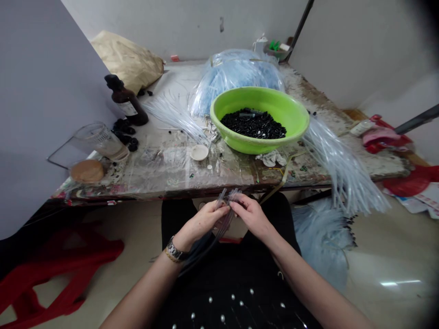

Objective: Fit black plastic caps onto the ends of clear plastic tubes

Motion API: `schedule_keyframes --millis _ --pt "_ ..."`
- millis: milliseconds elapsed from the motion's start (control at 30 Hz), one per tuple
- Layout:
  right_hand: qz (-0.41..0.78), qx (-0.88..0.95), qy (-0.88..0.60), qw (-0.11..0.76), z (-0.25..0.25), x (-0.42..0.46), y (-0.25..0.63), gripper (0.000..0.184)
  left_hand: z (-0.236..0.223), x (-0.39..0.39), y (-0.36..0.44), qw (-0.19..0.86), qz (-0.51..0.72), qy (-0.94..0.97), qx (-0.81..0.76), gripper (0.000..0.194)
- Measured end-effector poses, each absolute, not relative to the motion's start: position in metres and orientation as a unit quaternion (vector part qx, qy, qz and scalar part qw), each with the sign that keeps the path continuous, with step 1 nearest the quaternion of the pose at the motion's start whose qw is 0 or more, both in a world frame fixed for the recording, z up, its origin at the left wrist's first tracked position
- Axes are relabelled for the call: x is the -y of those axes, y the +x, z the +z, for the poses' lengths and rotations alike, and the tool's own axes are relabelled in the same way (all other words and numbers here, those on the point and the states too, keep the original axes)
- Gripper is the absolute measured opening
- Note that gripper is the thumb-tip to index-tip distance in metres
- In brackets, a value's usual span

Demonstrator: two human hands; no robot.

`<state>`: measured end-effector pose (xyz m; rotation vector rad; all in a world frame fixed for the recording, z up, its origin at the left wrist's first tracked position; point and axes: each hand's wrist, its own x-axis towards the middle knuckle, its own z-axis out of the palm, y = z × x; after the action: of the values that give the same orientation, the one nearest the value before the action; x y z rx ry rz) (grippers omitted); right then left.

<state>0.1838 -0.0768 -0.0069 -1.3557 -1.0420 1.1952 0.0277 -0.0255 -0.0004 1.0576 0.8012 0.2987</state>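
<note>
Above my lap, just in front of the table edge, my left hand (206, 220) is closed around a small bundle of thin clear plastic tubes (222, 228). The tube ends stick up past the fingers, and their lengths trail down over my lap to the left. My right hand (252, 214) meets the left one, its thumb and fingers pinched at the upper part of the bundle. Whatever small piece may sit between those fingertips is hidden. Beyond the hands, a green basin (219, 130) on the table holds many small black pieces (254, 125).
Bundles of clear tubes lie behind the basin (236, 68), to its left (174, 114) and over the right table edge (346, 169). A brown bottle (130, 103), a glass beaker (103, 141) and a small white dish (199, 152) stand leftward. A red stool (68, 260) is lower left.
</note>
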Motion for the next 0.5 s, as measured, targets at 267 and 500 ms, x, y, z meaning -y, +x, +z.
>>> schedule_keyframes --millis 267,500 --pt "0.543 0.461 -0.541 0.447 -0.007 0.076 0.191 0.018 -0.004 0.029 0.027 0.865 0.125 0.354 -0.332 0.038" --pt "0.555 0.46 -0.566 0.399 -0.009 0.074 0.195 0.012 -0.012 0.029 0.025 0.884 0.109 0.334 -0.309 0.03"
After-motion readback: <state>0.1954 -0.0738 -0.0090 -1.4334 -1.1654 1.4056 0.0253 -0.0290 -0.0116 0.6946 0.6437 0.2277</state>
